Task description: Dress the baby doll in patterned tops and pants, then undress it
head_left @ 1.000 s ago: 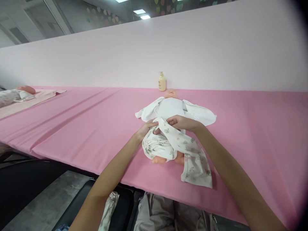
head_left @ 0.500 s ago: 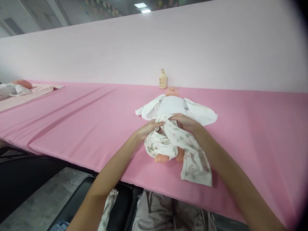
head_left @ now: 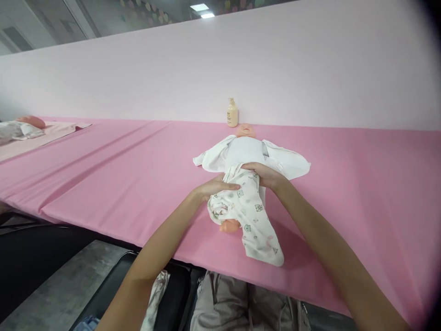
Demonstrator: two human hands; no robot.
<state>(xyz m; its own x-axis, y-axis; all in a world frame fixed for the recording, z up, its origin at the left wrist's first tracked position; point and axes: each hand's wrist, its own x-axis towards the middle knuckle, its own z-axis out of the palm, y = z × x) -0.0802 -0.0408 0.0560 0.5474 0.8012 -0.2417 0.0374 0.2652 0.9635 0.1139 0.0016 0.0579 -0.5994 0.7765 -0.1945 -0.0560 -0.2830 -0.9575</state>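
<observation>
A baby doll (head_left: 245, 130) lies on its back on the pink table cover (head_left: 144, 170), head toward the wall. White cloth covers its torso, with white sleeve-like flaps (head_left: 288, 162) spread at both sides. Both my hands grip white baby pants (head_left: 257, 216) printed with small bears, over the doll's lower body. My left hand (head_left: 215, 186) is closed on the pants at the left, thumb across the front. My right hand (head_left: 262, 174) holds their upper edge, its fingertips partly hidden by cloth. One doll foot (head_left: 229, 225) sticks out below the bunched left side.
A cream pump bottle (head_left: 232, 113) stands by the white wall (head_left: 220, 69), just behind the doll's head. At far left another doll (head_left: 31, 121) lies on a pale pink cloth (head_left: 58, 131). Black chairs (head_left: 113, 285) stand below the table's front edge.
The right pant leg has swung left and straightened, its end now rounded, and it hides the doll's other foot. My left thumb has shifted slightly lower over the cloth.
</observation>
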